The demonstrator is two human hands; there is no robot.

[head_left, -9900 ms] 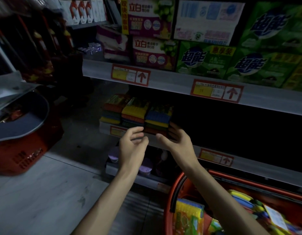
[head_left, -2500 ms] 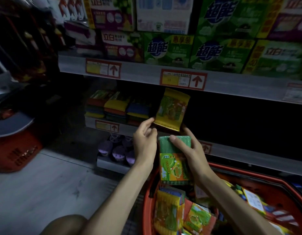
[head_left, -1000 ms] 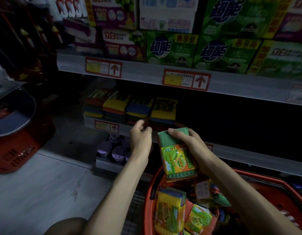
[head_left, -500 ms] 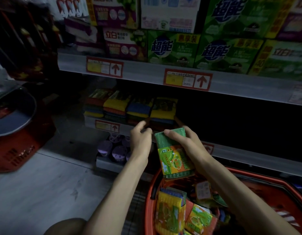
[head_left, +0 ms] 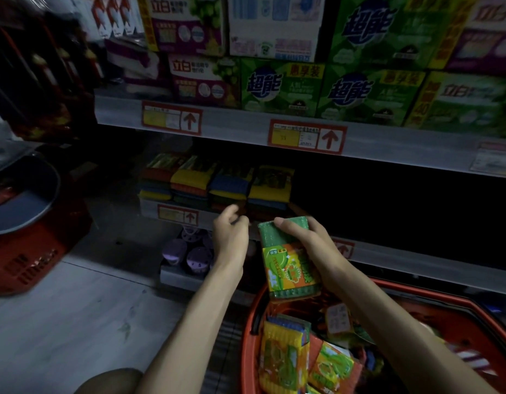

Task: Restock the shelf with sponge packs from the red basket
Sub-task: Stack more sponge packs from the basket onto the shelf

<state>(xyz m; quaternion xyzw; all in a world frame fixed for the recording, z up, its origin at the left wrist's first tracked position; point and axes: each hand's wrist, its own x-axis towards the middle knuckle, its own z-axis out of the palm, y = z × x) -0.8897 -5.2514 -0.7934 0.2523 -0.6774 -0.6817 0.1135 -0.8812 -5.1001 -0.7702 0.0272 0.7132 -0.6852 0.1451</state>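
My right hand (head_left: 308, 243) grips a green sponge pack (head_left: 288, 268) by its top edge, holding it upright above the red basket (head_left: 450, 308) at the lower right. More sponge packs (head_left: 300, 362) lie in that basket. My left hand (head_left: 231, 237) hovers just left of the held pack with fingers loosely curled and nothing in it. Behind my hands, several stacks of sponge packs (head_left: 217, 183) sit in a row on the dark middle shelf (head_left: 178, 216).
Detergent boxes (head_left: 280, 83) fill the upper shelf. Purple round items (head_left: 186, 251) sit on the bottom shelf. A second red basket (head_left: 27, 251) with a grey lid stands on the floor at left. The middle shelf to the right of the stacks is dark.
A yellow pack that my left hand held earlier now lies on the shelf as the rightmost stack. My right hand has raised the green pack slightly; my left hand stays near the shelf edge.
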